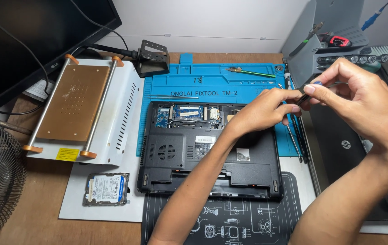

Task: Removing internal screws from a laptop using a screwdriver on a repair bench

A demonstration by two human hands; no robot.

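Two bare forearms reach up from the bottom edge and meet over the right side of the desk. Under them lies a black paper sheet with white line drawings (230, 224), flat and smooth.

On it sits a black plastic laptop turned upside down (189, 156). Its top cover panel is off, so green and blue circuit boards show in the open bay. The rest of its back is dull, with small air slots.

The left hand (259, 111) is above the laptop's upper right corner. The right hand (361, 102) is just beside it, a bit higher. Between them is a thin screwdriver with a dark metal shaft and a blue end (306, 93). The right thumb and first finger are pinched together on its upper part. The left fingertips are closed on its lower part. The tool is tilted and is held in the air, not touching the laptop.

A bright blue rubber work mat (212, 81) lies behind the laptop. To the left stands a white metal box with a flat copper-coloured plate on top (78, 106). Near the front of it lies a small silver hard drive with a white and blue label (106, 188).
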